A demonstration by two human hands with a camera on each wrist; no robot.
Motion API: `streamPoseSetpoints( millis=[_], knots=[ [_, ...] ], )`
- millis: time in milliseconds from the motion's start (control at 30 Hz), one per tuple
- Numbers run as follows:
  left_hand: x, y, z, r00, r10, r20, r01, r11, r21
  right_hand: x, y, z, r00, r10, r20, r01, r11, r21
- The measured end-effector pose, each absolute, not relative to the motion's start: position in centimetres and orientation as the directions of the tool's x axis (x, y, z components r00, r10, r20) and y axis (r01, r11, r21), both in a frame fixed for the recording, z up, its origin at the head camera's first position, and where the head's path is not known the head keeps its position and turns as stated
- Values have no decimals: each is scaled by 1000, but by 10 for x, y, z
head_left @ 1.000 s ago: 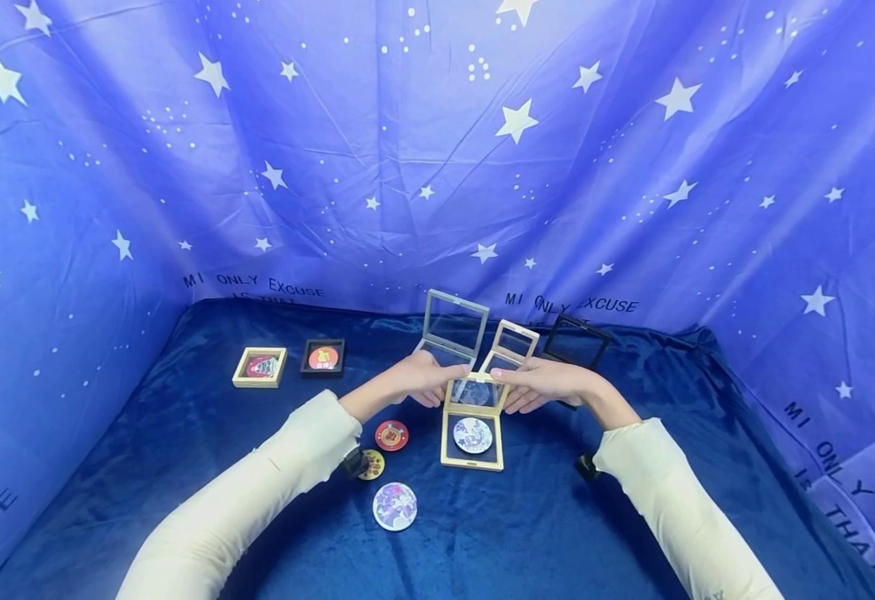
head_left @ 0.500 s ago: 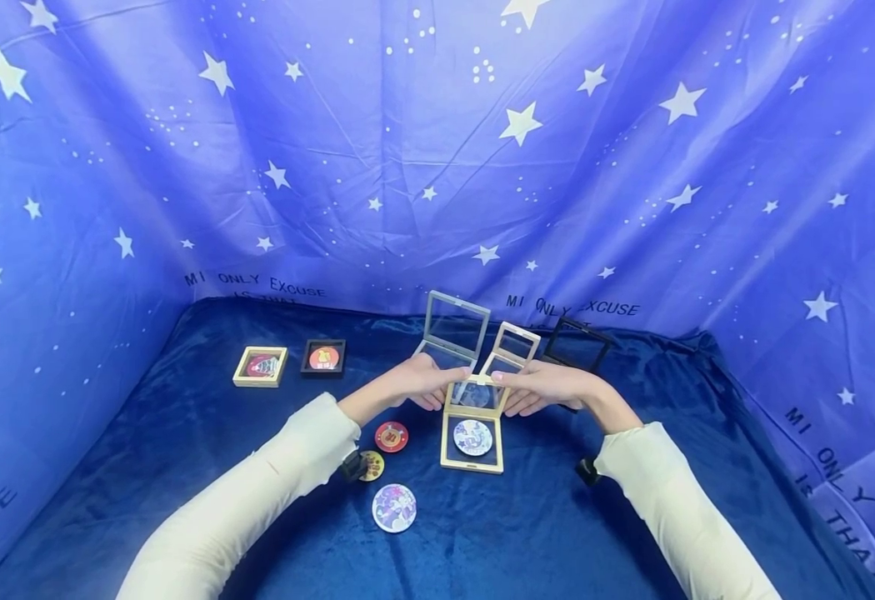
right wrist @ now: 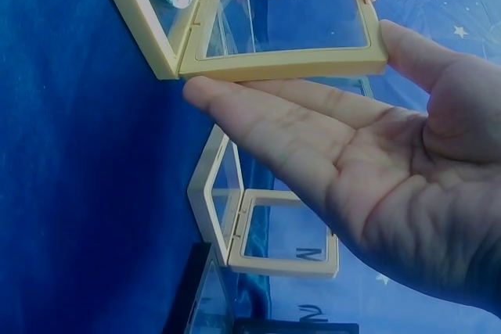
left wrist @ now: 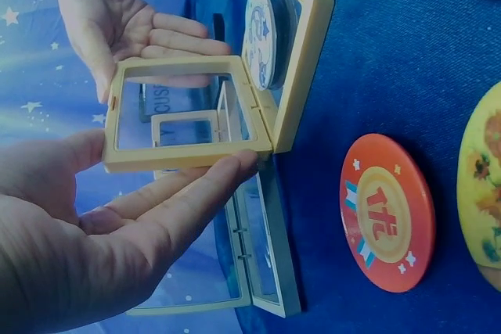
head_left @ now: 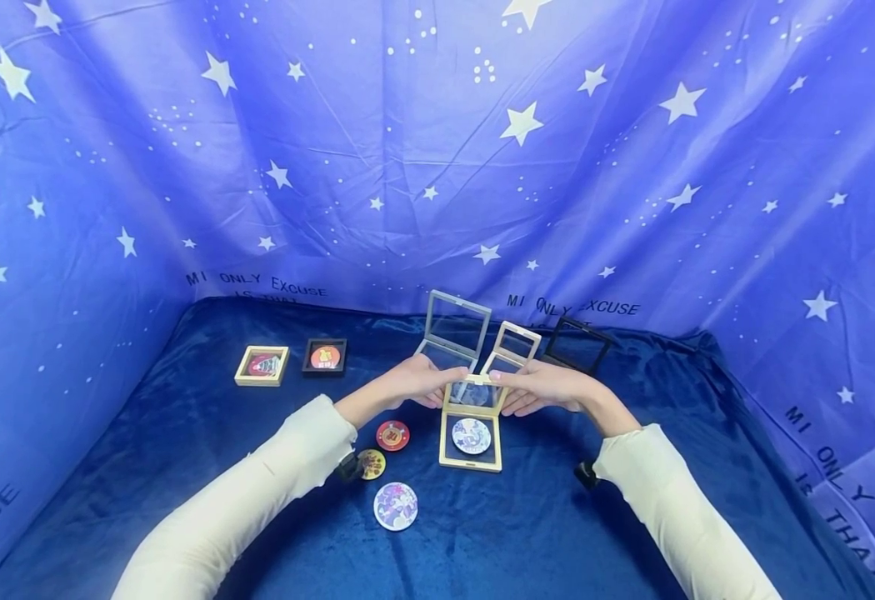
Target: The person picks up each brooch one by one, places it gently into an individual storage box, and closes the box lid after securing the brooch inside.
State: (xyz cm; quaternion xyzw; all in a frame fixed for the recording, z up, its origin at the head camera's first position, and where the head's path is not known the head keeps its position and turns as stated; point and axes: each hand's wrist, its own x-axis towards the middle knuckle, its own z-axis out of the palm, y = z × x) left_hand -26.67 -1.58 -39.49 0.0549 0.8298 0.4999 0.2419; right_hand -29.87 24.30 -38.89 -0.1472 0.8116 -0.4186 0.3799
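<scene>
A yellow hinged display frame [head_left: 471, 467] stands unfolded on the dark blue cloth, its lid raised. A round badge [head_left: 471, 436] with a white and blue pattern sits on the clear film of the lower half. My left hand [head_left: 418, 382] holds the lid's left edge between thumb and fingers. On the lid's right edge my right hand [head_left: 546, 385] does the same. In the left wrist view, that left thumb touches the lid's outer edge and a fingertip lies near the hinge. The right wrist view has the frame's lid [right wrist: 282, 64] along the right fingers, which are nearly straight.
Behind the hands stand unfolded grey [head_left: 488, 329], beige [head_left: 520, 326] and black [head_left: 601, 350] frames. Left of the yellow one lie red [head_left: 392, 436], yellow [head_left: 372, 464] and purple-white [head_left: 396, 506] badges. Farther left are cream [head_left: 240, 379] and black [head_left: 324, 372] frames holding badges.
</scene>
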Motion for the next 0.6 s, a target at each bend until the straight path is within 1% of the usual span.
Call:
streamPoseSetpoints(
  millis=[333,600],
  knots=[
    [-266,-20,-396,-886,317,-340,-156,487,859,-299,237,-390,-681,-537,-498,125,584,-802],
    [-269,-23,-400,-883,330,-335,-145,486,862,-299,236,-389,-674,-542,-502,136,576,-806]
  ],
)
